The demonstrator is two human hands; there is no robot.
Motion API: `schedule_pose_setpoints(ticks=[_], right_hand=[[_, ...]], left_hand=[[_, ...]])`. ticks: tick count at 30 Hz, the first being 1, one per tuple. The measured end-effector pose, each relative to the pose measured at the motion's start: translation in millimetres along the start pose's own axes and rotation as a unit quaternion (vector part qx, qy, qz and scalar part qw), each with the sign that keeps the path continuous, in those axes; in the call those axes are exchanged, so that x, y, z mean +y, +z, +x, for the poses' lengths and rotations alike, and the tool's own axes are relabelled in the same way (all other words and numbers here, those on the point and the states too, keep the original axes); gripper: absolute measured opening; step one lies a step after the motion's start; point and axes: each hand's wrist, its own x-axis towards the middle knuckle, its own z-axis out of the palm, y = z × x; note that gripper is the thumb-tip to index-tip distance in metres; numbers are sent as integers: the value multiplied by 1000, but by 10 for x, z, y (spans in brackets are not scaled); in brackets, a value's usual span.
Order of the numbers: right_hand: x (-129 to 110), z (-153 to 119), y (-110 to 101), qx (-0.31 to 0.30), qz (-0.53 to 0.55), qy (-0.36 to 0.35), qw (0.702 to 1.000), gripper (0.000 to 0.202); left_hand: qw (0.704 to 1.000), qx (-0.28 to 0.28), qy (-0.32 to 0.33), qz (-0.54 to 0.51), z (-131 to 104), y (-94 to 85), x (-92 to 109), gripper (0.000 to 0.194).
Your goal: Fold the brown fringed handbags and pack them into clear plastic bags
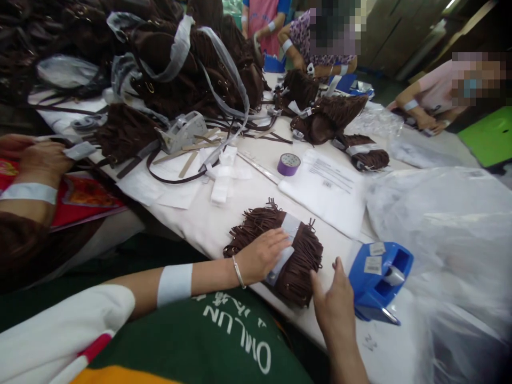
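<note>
A dark brown fringed bag (302,256) lies on the white table before me, with a pale translucent wrap (291,225) around its middle. My left hand (266,253) rests on the bag and its wrap, fingers stretched out together and flat. Just off the bag's right side is my right hand (336,298), thumb and fingers apart, holding nothing. A blue tape dispenser (368,282) stands to the right of that hand, with a roll of tape in it.
Stacked white sheets (324,192) and a purple tape roll (288,164) lie beyond the bag. Clear plastic bags (436,213) cover the right side. Brown bags (192,80) are heaped at the back left. Co-workers' hands (44,157) are at the left and far side.
</note>
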Motion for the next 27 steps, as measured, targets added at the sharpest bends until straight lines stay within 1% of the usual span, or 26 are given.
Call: schedule_pose_setpoints(ticks=[1, 2, 4, 6, 7, 9, 11, 13, 14, 15, 16, 18, 19, 20, 21, 22, 23, 24, 25, 26, 27], right_hand=[[-106, 72, 27, 26, -14, -44, 999, 77], [-205, 143, 85, 33, -19, -82, 996, 74], [-348, 251, 274, 4, -36, -129, 991, 66], [-385, 289, 489, -40, -91, -135, 986, 64], [-369, 286, 580, -55, -118, -129, 983, 64], [-303, 259, 698, -69, -150, -115, 980, 66], [-241, 233, 735, -64, -157, -112, 979, 67], [-211, 225, 727, -58, -152, -118, 979, 68], [-208, 225, 720, -55, -149, -120, 980, 68], [-209, 228, 715, -52, -145, -122, 981, 68], [-212, 231, 714, -49, -143, -123, 981, 68], [-218, 238, 720, -45, -140, -123, 981, 68], [-219, 241, 724, -45, -140, -122, 982, 67], [-218, 244, 727, -46, -142, -122, 981, 67], [-217, 246, 728, -47, -142, -121, 981, 67], [-216, 247, 727, -49, -142, -120, 981, 67], [-215, 249, 723, -50, -141, -121, 981, 67], [-216, 250, 717, -51, -140, -121, 981, 67], [-217, 250, 711, -51, -138, -122, 982, 66], [-219, 251, 705, -52, -136, -122, 982, 66], [-221, 252, 700, -53, -136, -121, 982, 66]], left_hand=[[1000, -24, -2, 12, 43, 120, 2, 43], [999, -41, -12, 25, 66, 223, -19, 44], [996, -57, -46, 49, 61, 347, -114, 48], [993, -50, -82, 65, 2, 351, -248, 52], [991, -43, -102, 69, -45, 315, -322, 54], [985, -22, -158, 72, -171, 185, -475, 55], [969, -14, -236, 76, -314, 0, -621, 55], [951, -14, -294, 95, -416, -216, -733, 47], [948, -8, -300, 108, -426, -323, -765, 43], [950, 5, -288, 118, -399, -418, -779, 39], [958, 24, -258, 122, -329, -492, -777, 37], [978, 53, -166, 119, -72, -557, -740, 38], [986, 51, -115, 114, 102, -546, -721, 42], [991, 33, -69, 112, 293, -512, -710, 49], [993, 2, -36, 113, 488, -465, -713, 57], [993, -41, -23, 111, 674, -414, -730, 63], [990, -90, -26, 104, 839, -369, -760, 64], [986, -134, -37, 93, 975, -337, -799, 59], [981, -169, -50, 81, 1075, -324, -845, 51], [977, -192, -60, 69, 1139, -331, -892, 40], [976, -201, -67, 58, 1166, -356, -938, 32]])
